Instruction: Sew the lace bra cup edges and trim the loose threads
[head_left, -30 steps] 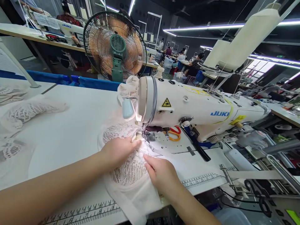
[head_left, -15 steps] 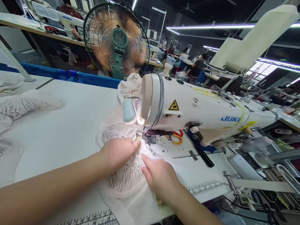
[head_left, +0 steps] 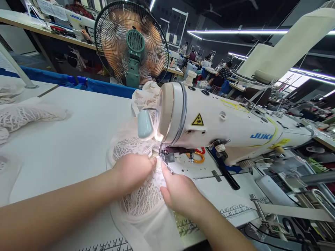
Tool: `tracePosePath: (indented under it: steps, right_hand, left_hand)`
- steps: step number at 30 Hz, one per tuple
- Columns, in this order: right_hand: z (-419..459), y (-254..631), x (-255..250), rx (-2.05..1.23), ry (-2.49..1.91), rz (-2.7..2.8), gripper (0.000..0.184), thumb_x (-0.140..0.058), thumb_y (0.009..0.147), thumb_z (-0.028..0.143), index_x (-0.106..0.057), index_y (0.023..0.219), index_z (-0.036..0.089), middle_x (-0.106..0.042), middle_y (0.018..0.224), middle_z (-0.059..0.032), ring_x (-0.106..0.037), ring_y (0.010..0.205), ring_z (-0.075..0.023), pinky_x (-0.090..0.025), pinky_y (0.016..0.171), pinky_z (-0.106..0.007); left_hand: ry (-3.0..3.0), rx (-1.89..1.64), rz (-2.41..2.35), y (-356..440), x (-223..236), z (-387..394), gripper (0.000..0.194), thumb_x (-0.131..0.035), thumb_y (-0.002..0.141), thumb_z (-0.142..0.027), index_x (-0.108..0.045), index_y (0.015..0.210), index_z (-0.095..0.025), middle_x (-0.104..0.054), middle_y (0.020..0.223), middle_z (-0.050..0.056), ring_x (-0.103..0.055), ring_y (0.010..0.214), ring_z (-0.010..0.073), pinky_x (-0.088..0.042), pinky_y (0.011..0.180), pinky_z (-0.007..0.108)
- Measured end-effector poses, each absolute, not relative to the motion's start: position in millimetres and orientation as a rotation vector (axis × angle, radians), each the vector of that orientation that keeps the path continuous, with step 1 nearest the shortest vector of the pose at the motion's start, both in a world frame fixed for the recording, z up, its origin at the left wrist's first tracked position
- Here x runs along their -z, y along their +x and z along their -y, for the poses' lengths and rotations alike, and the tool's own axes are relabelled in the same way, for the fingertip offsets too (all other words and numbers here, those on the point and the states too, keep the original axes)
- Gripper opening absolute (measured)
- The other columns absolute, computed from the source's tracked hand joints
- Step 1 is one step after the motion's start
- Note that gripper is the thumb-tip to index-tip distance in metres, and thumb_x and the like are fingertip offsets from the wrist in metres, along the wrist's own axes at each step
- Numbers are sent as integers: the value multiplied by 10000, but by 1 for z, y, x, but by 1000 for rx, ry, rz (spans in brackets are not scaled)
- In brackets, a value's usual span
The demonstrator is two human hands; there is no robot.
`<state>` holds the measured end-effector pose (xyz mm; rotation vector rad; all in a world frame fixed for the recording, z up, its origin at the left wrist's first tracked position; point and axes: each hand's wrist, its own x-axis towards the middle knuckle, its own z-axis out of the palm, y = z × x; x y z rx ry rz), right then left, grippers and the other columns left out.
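Observation:
A cream lace bra [head_left: 141, 200] lies under the needle area of a white JUKI sewing machine [head_left: 232, 125], its wide plain band hanging toward me. My left hand [head_left: 134, 172] rests over the lace, fingers closed on the fabric just left of the presser foot [head_left: 162, 151]. At the bra's right edge, my right hand [head_left: 181, 191] grips the cloth. Its index finger points up close to the presser foot, with the thumb lower down; the remaining fingers are hidden. More of the lace [head_left: 146, 99] shows behind the machine head.
Orange-handled scissors [head_left: 198, 157] lie on the machine bed behind the needle. More lace pieces [head_left: 31, 113] sit at the table's left. A large fan [head_left: 133, 45] stands beyond the table. A ruler tape [head_left: 232, 211] runs along the front edge. People work farther back.
My right index finger has moved up, nearer the presser foot, and farther from the thumb. The left hand stays nearly in place. The view has shifted slightly.

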<state>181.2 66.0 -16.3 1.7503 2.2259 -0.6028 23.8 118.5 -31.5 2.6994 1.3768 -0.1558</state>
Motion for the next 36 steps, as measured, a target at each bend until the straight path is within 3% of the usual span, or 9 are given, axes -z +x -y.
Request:
tracePosePath:
  steps: [5, 9, 14, 16, 19, 24, 30, 36]
  right_hand:
    - [-72, 180, 1, 700, 1634, -2188, 787, -473, 845, 226, -73, 1509, 86, -717, 827, -102, -643, 771, -277, -356, 520, -312]
    - [-71, 179, 4, 656, 1587, -2224, 753, -450, 831, 211, -138, 1504, 83, -713, 838, -120, -637, 798, -283, -363, 544, -317]
    - [-78, 183, 13, 854, 1696, -2201, 810, -476, 780, 193, -132, 1507, 98, -693, 806, -81, -611, 723, -246, -382, 531, -295]
    - [-81, 186, 15, 938, 1695, -2214, 827, -488, 771, 202, -125, 1508, 105, -679, 802, -71, -596, 712, -229, -394, 538, -283]
    - [-82, 190, 17, 975, 1667, -2244, 838, -494, 764, 207, -121, 1509, 111, -660, 783, -56, -571, 680, -205, -377, 519, -264]
    - [-81, 191, 16, 973, 1688, -2245, 797, -490, 760, 199, -193, 1497, 147, -626, 721, -22, -543, 645, -185, -341, 500, -248]
    - [-75, 186, 17, 791, 1749, -2212, 753, -465, 819, 200, -165, 1502, 96, -676, 761, -72, -587, 686, -227, -320, 510, -288]
    - [-74, 174, 12, 555, 1760, -2139, 694, -450, 846, 170, -213, 1495, 107, -710, 835, -128, -643, 753, -276, -320, 502, -306]
  left_hand:
    - [2897, 283, -1381, 26, 32, -111, 473, -530, 666, 11, -658, 1098, -131, -648, 811, 92, -578, 589, 208, -340, 445, 272]
    - [3071, -15, -1255, 20, 46, -111, 265, -472, 778, -35, -704, 856, -136, -594, 736, 107, -566, 615, 234, -351, 446, 315]
    - [3291, -494, -1001, 15, 55, -112, 389, -399, 873, -59, -567, 542, -173, -542, 636, 54, -524, 611, 211, -384, 504, 346]
    - [3259, -586, -944, 15, 56, -113, 374, -404, 874, -52, -589, 571, -169, -568, 663, 49, -530, 645, 201, -431, 570, 355]
    - [3181, -641, -871, 13, 62, -115, 312, -406, 883, -65, -692, 781, -134, -674, 862, 86, -587, 785, 204, -491, 733, 355]
    - [3136, -413, -889, 7, 75, -123, 335, -409, 894, -93, -689, 1078, -108, -672, 1164, 123, -600, 1047, 260, -501, 886, 394]
    - [3104, -290, -796, 4, 69, -125, 383, -464, 832, -81, -632, 1176, -70, -628, 1239, 168, -600, 1085, 310, -527, 876, 445]
    - [3052, -356, -939, 12, 62, -121, 323, -448, 879, -149, -663, 1105, -66, -648, 1185, 183, -616, 1005, 312, -536, 800, 447]
